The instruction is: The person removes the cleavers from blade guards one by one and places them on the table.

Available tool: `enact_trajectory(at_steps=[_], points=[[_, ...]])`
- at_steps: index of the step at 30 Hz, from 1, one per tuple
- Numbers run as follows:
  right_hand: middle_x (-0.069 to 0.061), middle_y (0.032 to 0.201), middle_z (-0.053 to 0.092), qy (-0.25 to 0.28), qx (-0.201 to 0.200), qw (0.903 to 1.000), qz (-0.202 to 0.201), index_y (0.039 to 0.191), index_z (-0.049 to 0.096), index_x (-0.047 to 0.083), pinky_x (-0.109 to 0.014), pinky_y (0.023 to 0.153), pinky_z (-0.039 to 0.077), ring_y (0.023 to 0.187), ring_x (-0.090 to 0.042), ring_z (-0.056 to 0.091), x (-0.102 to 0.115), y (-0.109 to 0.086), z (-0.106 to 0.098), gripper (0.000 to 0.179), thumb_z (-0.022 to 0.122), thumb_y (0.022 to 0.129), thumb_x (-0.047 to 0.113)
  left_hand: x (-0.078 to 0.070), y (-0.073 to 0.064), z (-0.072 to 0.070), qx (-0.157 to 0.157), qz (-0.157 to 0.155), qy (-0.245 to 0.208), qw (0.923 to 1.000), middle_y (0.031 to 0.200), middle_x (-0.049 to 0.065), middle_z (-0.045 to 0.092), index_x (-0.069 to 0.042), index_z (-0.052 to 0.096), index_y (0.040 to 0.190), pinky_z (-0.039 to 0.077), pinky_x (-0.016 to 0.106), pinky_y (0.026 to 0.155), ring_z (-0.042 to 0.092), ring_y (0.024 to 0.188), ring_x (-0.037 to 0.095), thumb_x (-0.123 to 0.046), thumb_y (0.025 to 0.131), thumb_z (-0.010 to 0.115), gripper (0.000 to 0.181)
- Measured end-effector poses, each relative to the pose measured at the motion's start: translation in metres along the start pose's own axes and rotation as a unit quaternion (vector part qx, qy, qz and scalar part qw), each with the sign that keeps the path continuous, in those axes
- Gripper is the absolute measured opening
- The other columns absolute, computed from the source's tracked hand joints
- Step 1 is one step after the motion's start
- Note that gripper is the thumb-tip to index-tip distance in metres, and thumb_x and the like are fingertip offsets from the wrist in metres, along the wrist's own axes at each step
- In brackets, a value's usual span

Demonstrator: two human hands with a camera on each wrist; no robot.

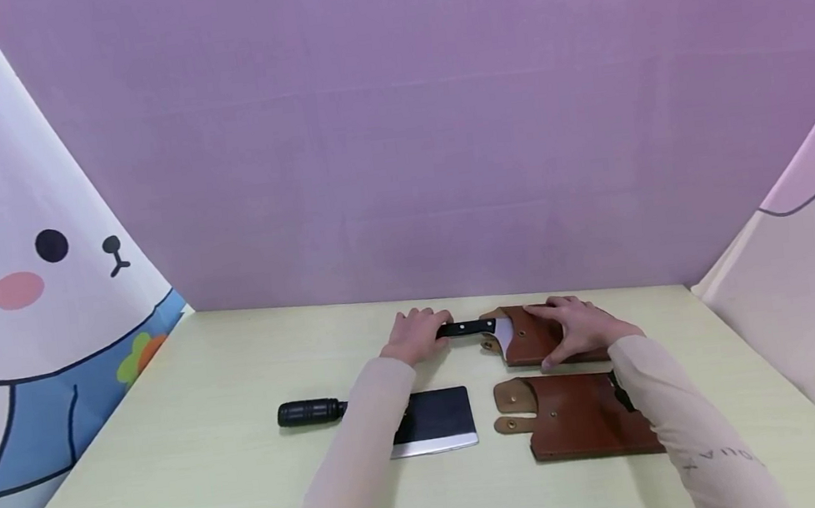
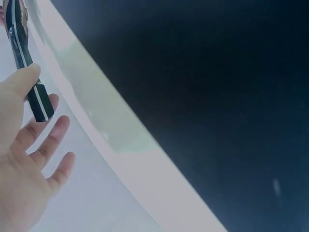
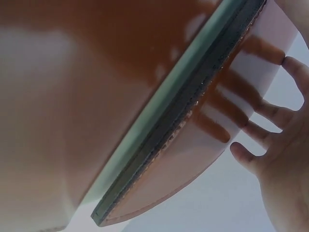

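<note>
Sleeved forearms (image 1: 357,477) reach forward, left hand (image 1: 417,337) pinching a knife handle (image 1: 470,327), right hand (image 1: 580,328) splayed on sheath (image 1: 527,342).

Pale table (image 1: 194,504); purple backdrop (image 1: 402,137) behind — cartoon-print cloth (image 1: 1,200) at left; 1 flower (image 1: 134,360) on it.

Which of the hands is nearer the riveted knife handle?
Left. The left hand pinches the end of the riveted handle; the right hand is farther right, spread over the far brown sheath.

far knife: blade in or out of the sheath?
Partly in: beside the black handle, a strip of bare blade shows at the mouth of the far sheath; the rest is hidden.
</note>
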State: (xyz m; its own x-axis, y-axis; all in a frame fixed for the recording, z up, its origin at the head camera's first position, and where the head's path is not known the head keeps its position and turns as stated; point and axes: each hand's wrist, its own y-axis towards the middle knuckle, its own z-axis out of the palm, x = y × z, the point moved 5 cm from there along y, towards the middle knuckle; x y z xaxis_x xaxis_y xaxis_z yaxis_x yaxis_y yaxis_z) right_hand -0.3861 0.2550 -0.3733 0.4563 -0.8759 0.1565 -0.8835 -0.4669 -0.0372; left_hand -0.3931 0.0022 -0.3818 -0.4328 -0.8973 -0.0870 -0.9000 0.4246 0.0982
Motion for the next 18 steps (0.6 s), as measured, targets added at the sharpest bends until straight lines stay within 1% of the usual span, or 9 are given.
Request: enact_trajectory(at_steps=[7, 14, 18], points=[[-0.025, 0.138, 0.033, -0.007, -0.004, 1.0, -0.002, 0.141, 0.036, 0.018, -0.065, 0.088, 0.035, 0.122, -0.047, 0.033, 0.004, -0.002, -0.003, 0.101, 0.076, 0.058, 0.06, 0.002, -0.002, -0.004, -0.007, 0.015, 0.008, 0.9998, 0.105, -0.001, 0.063, -0.028, 0.055, 0.119, 0.04, 0.044, 0.086, 0.056, 0.095, 0.022, -0.035, 0.089, 0.057, 0.031], [-0.023, 0.136, 0.036, -0.014, -0.009, 0.9998, -0.005, 0.14, 0.037, 0.019, -0.064, 0.088, 0.036, 0.12, -0.044, 0.036, 0.009, -0.006, -0.007, 0.099, 0.076, 0.058, 0.059, 0.005, -0.002, -0.003, -0.019, 0.035, 0.022, 0.9989, 0.106, -0.002, 0.063, -0.029, 0.056, 0.118, 0.041, 0.042, 0.084, 0.056, 0.095, 0.02, -0.038, 0.089, 0.056, 0.03], [-0.022, 0.133, 0.039, -0.019, -0.015, 0.9996, -0.013, 0.139, 0.038, 0.018, -0.063, 0.087, 0.037, 0.118, -0.043, 0.038, 0.012, -0.008, -0.01, 0.098, 0.077, 0.058, 0.058, 0.006, -0.003, -0.006, -0.027, 0.046, 0.023, 0.9983, 0.106, -0.003, 0.063, -0.029, 0.057, 0.117, 0.041, 0.041, 0.082, 0.057, 0.094, 0.02, -0.038, 0.089, 0.057, 0.03]])
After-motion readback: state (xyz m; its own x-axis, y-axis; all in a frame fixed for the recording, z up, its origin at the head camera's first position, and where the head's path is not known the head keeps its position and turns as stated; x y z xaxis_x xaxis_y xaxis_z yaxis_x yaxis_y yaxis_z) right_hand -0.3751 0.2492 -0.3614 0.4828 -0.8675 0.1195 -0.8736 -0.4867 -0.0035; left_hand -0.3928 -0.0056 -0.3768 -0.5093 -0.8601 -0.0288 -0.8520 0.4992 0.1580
